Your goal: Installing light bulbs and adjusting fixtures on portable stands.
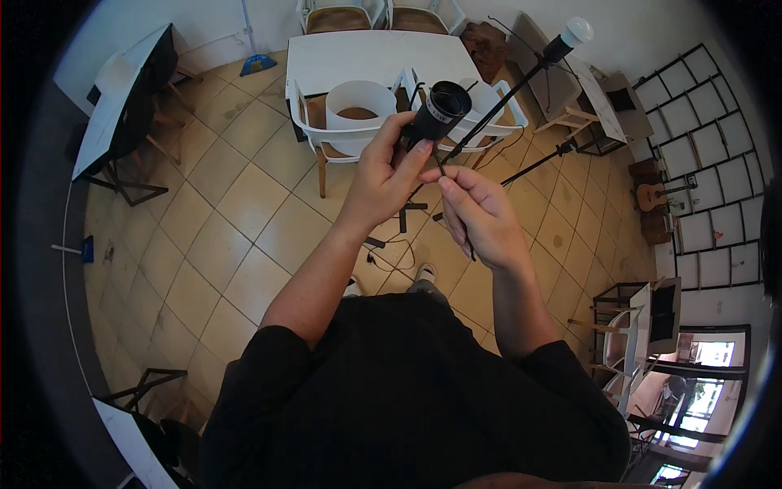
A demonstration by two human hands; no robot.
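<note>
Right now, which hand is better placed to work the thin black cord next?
Probably the right hand: its fingertips already pinch the cord just below the black lamp socket. The left hand is wrapped around the socket, steadying it.

I see open tiled floor left of my hands, white chairs and table ahead, light stand crowding the right.

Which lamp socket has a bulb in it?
The socket on the stand, with a white bulb. The black socket in the left hand is empty.
</note>
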